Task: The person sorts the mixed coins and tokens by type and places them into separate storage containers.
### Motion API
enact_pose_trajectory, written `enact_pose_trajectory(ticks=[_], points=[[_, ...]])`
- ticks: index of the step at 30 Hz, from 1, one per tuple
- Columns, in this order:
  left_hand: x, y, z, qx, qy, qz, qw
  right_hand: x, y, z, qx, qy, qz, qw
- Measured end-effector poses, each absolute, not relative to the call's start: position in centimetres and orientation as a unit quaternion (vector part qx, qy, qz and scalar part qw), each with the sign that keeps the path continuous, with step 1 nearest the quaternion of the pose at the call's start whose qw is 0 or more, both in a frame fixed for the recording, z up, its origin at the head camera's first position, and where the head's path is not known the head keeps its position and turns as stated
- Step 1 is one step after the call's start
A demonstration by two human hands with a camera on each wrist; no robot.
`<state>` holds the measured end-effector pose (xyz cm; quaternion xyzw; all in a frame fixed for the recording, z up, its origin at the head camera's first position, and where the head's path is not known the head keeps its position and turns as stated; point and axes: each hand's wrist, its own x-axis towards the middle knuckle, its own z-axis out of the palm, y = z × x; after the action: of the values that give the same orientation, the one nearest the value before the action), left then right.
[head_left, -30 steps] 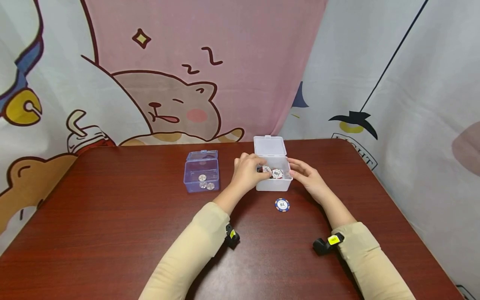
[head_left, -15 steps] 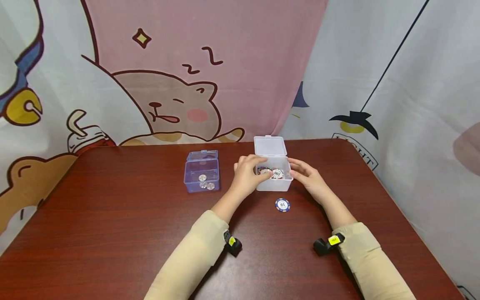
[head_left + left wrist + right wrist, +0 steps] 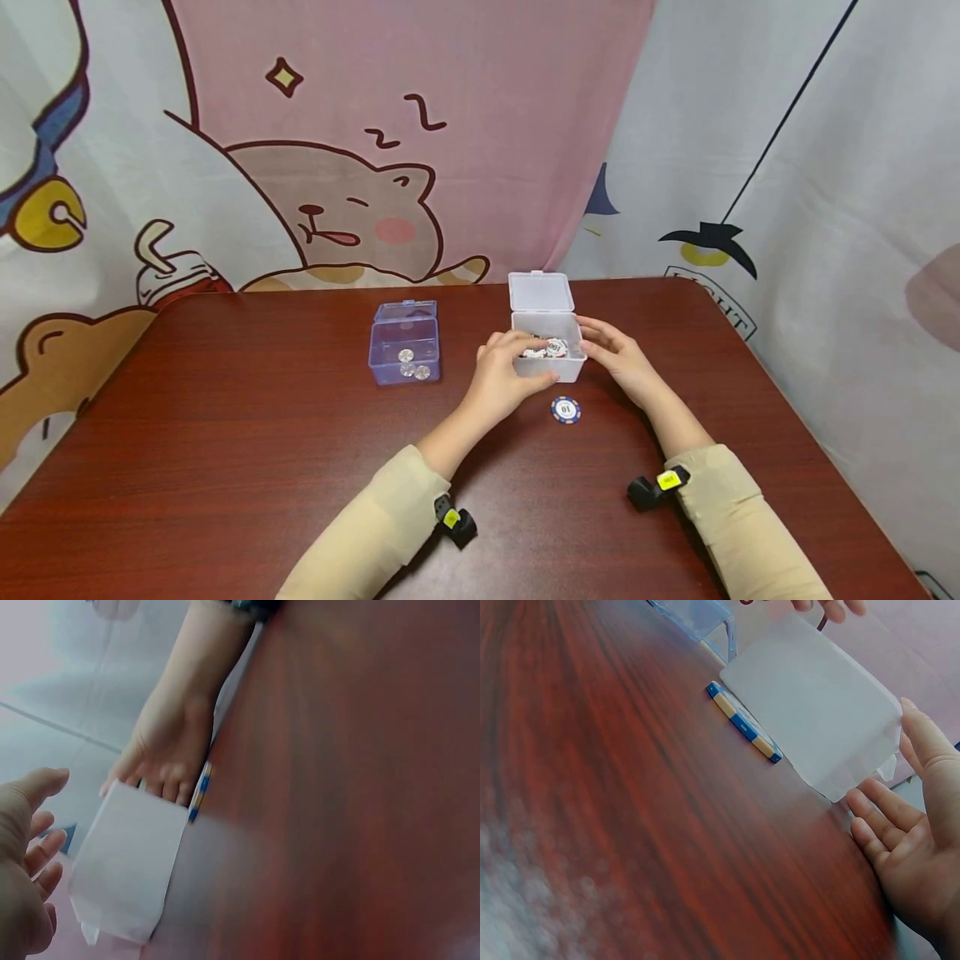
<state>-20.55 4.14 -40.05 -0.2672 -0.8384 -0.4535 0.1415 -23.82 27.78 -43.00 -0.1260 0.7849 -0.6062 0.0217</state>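
A white translucent box (image 3: 567, 370) with its lid (image 3: 541, 292) raised holds several poker chips (image 3: 557, 347). My left hand (image 3: 501, 371) hovers over its left front side, fingers above the opening and thumb in front of the near wall. In the left wrist view the left hand (image 3: 22, 862) is loosely spread with nothing in it. My right hand (image 3: 617, 354) touches the box's right side with fairly straight fingers, as the right wrist view shows for the right hand (image 3: 911, 847). A blue-and-cream poker chip (image 3: 566, 409) marked 10 lies flat on the table before the box.
To the left stands a blue translucent box (image 3: 380, 373), lid up, with several silvery coin-like discs (image 3: 406, 355) inside. Both boxes are near the back of the dark red wooden table (image 3: 247, 433). A printed curtain (image 3: 480, 108) hangs behind it.
A chip tilted at my left fingers a second ago was let go into the white box. My left hand then drew back toward me, its thumb leaving the opening. The right hand stayed put.
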Motion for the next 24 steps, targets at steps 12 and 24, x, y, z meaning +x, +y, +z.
enact_pose_trajectory(ticks=[12,24], points=[[-18.3,4.7,-40.8,-0.3,-0.85,-0.426,0.078,-24.4,28.0,-43.8,-0.133,0.783,-0.608,0.01],[-18.1,5.5,-42.6,-0.296,-0.856,-0.423,0.026,-23.8,27.7,-42.7,-0.133,0.776,-0.616,0.016]])
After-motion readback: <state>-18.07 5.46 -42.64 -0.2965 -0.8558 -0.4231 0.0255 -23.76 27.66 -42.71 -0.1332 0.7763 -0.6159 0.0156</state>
